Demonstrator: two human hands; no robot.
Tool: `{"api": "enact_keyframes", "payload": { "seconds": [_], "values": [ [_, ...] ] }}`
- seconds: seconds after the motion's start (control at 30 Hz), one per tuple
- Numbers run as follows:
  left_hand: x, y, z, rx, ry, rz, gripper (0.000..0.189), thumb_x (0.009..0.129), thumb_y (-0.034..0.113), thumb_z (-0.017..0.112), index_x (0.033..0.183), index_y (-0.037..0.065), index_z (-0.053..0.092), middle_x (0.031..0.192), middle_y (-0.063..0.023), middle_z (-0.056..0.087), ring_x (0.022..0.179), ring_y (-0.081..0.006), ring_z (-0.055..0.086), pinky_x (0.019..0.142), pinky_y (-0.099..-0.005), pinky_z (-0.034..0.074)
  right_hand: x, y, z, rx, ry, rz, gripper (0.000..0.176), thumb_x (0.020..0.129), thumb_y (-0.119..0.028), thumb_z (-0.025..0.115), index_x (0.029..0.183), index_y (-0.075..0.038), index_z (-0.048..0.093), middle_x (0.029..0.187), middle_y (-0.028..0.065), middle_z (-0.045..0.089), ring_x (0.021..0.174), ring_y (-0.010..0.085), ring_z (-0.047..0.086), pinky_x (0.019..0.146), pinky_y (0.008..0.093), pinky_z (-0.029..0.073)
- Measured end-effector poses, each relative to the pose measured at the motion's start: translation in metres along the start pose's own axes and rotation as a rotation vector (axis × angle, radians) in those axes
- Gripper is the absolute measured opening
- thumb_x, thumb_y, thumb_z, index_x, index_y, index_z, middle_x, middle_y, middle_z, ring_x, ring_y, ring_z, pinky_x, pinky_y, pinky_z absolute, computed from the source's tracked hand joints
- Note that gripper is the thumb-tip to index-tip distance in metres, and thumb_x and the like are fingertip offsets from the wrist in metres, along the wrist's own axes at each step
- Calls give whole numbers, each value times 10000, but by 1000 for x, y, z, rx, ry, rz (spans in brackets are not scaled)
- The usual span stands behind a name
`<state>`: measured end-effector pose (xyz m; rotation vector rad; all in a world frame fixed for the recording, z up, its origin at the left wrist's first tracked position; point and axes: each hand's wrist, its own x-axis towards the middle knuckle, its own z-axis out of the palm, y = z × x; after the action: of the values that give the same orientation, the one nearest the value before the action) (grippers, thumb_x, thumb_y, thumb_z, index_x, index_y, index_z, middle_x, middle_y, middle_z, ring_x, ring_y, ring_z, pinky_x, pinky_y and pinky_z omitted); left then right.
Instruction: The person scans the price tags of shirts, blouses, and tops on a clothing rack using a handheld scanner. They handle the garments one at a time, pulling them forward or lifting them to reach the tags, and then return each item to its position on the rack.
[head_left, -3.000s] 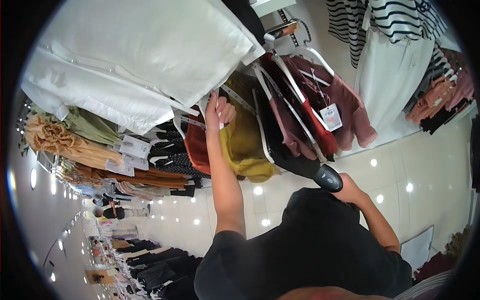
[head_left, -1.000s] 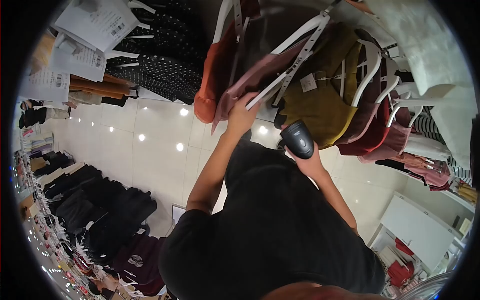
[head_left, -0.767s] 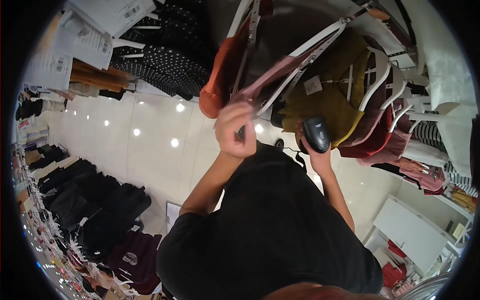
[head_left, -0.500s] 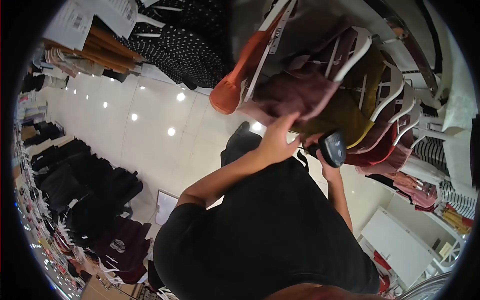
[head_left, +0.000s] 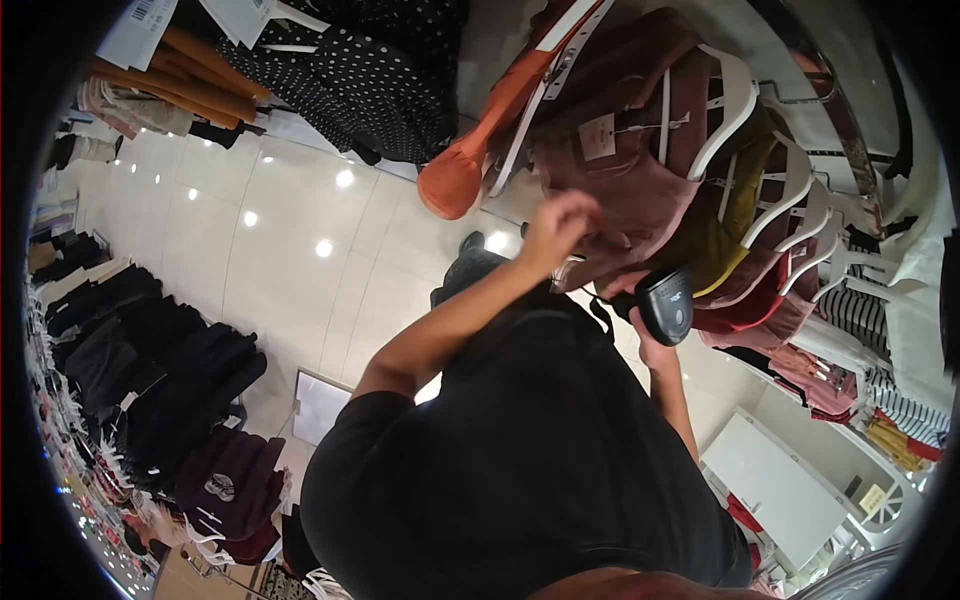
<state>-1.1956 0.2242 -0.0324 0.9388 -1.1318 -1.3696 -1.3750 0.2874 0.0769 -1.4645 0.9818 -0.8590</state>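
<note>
My left hand [head_left: 553,232] is raised in front of a dusty-pink garment [head_left: 640,215] on a white hanger [head_left: 738,105]. Its fingers look curled but are smeared by motion, and I cannot make out whether they hold anything. A paper tag [head_left: 598,137] hangs on the garment above this hand. My right hand [head_left: 652,352] grips a black handheld barcode scanner [head_left: 665,305], just below the hanging clothes. The scanner hides part of that hand.
An olive garment [head_left: 715,262] and several others hang to the right. An orange garment [head_left: 455,185] and a polka-dot one [head_left: 350,100] hang at upper left. Dark clothes [head_left: 150,350] fill the left side beyond the tiled floor [head_left: 290,210]. A white cabinet [head_left: 770,490] stands lower right.
My left hand has moved slightly up and left, off the dusty-pink garment's edge. The garment now hangs more spread, with its tag showing. The scanner stays in my right hand.
</note>
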Motion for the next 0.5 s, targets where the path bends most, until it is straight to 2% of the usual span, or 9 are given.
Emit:
{"api": "enact_keyframes", "payload": {
  "seconds": [0.1,0.13,0.17,0.23,0.3,0.33,0.37,0.47,0.5],
  "values": [
    [59,-33,-11,328,378,43,268,804,83,584,1068,38,594,989,-149,677,957,-358,641,817,-420,492,5,-4,17,-74,5,53,260,888,-161,596,1086,-8,524,1050,141,601,990,243,597,898,369,457],
    [80,-48,-12,326,374,45,268,804,83,584,1068,38,594,989,-149,677,957,-358,641,817,-420,492,0,4,20,-105,33,125,264,842,-75,621,1089,-4,560,1046,117,625,998,218,602,902,349,456],
    [100,-64,-13,443,423,175,307,809,128,616,1102,45,582,998,-161,671,978,-367,635,828,-426,487,-5,12,23,-137,61,197,300,796,11,646,1092,-1,596,1042,93,649,1005,193,607,906,330,456],
    [121,-80,-17,554,472,319,353,814,173,648,1136,51,570,1007,-173,666,999,-375,629,839,-432,483,10,-9,35,-140,-38,86,316,790,24,659,1099,-2,598,1054,94,654,1012,187,608,914,317,450],
    [131,-91,-23,509,184,188,372,793,252,724,1081,50,606,967,-175,672,959,-370,642,811,-435,492,18,-22,45,-82,-80,88,305,799,19,654,1098,4,596,1077,92,644,1028,186,599,926,307,440],
    [133,-98,-24,523,122,144,331,783,262,761,991,39,634,878,-150,681,845,-310,668,755,-390,503,17,-19,45,-61,-95,105,302,807,17,647,1104,7,592,1104,95,632,1050,187,587,934,303,432],
    [130,-94,-25,518,112,147,331,783,262,761,991,39,634,878,-150,681,845,-310,668,755,-390,503,16,-26,51,-33,-8,142,303,807,-6,672,1101,8,599,1067,90,650,1010,173,606,911,292,445],
    [97,-70,-34,321,-13,-16,210,835,183,717,917,9,632,771,-90,663,733,-127,623,676,-277,476,11,-4,59,-78,131,233,251,827,-30,680,1067,15,620,997,75,673,946,154,628,876,281,461],
    [84,-49,-36,324,-25,-22,210,835,183,717,917,9,632,771,-90,663,733,-127,623,676,-277,476,19,1,61,-53,149,236,219,838,-35,677,1045,18,630,968,70,680,922,148,634,857,281,470]
  ]
}}
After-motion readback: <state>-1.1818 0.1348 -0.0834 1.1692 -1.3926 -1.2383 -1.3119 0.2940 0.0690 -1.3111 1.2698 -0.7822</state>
